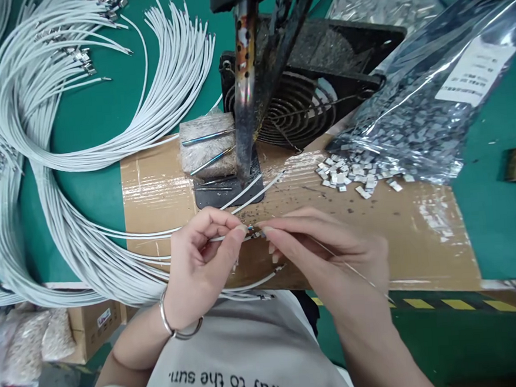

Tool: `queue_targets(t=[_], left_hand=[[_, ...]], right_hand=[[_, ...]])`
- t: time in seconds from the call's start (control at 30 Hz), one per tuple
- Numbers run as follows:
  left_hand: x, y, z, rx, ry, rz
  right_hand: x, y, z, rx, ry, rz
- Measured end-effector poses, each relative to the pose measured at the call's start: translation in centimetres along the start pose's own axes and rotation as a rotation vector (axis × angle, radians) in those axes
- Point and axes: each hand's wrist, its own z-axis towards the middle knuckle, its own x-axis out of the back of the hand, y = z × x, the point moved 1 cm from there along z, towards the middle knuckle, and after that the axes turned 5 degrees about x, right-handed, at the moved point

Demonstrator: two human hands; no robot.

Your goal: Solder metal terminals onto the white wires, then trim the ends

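Observation:
My left hand (209,250) is closed, thumb and forefinger pinching a white wire (217,239) close to its end. Facing it, my right hand (332,247) is closed too, its fingertips almost meeting the left ones. A thin silvery wire (365,280) runs through the right hand and sticks out toward the lower right. Small metal terminals (256,235) show in the gap between both hands; their exact shape is too small to tell. More white wires (262,192) stick out past the left hand, above and below it.
A dark soldering-iron-like tool (244,112) points down above the hands, before a black fan (296,102). A fibrous block (208,144) stands left. Metal clips (345,172) spill from a plastic bag (411,106) onto cardboard (420,241). Bundled white wires (105,151) cover the left.

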Motion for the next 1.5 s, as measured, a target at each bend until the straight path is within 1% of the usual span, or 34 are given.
queue_targets(t=[0.23,0.43,0.63,0.8,0.87,0.9,1.03,1.07,1.1,1.2,1.3,1.4,1.5], left_hand=[[0.0,-0.1,-0.1,0.024,-0.025,-0.028],[0.0,-0.2,-0.1,0.032,0.001,-0.011],[0.0,-0.1,-0.1,0.023,-0.005,-0.026],[0.0,0.0,0.0,0.012,0.002,0.002],[-0.1,0.0,0.0,0.015,0.010,0.008],[-0.1,0.0,0.0,0.019,0.011,0.004],[-0.1,-0.1,0.1,0.035,0.003,-0.019],[-0.1,-0.1,0.1,0.036,0.008,-0.015],[-0.1,-0.1,0.1,0.035,0.017,-0.010],[-0.1,-0.1,0.0,0.025,0.041,0.003],[0.0,-0.2,-0.1,0.009,0.052,0.005],[0.0,-0.2,-0.1,-0.002,0.054,-0.002],[0.1,-0.1,-0.2,-0.013,0.054,0.008]], right_hand=[[-0.4,-0.3,0.0,0.013,-0.023,0.020],[-0.4,-0.3,0.1,0.027,-0.016,0.010],[-0.5,-0.3,0.1,0.029,-0.015,0.012],[-0.5,-0.5,0.0,0.062,-0.011,-0.014],[-0.4,-0.5,0.0,0.106,-0.015,-0.074],[-0.4,-0.5,0.0,0.159,-0.014,-0.123],[-0.1,-0.4,-0.1,0.487,-0.024,-0.326],[0.0,-0.4,-0.1,0.527,-0.025,-0.352],[0.1,-0.4,-0.1,0.537,-0.022,-0.369],[0.2,-0.2,-0.3,0.462,0.022,-0.381],[0.1,-0.1,-0.6,0.330,0.059,-0.333],[-0.4,0.1,-0.6,0.148,0.061,-0.187],[-0.9,0.1,-0.3,0.012,0.110,-0.031]])
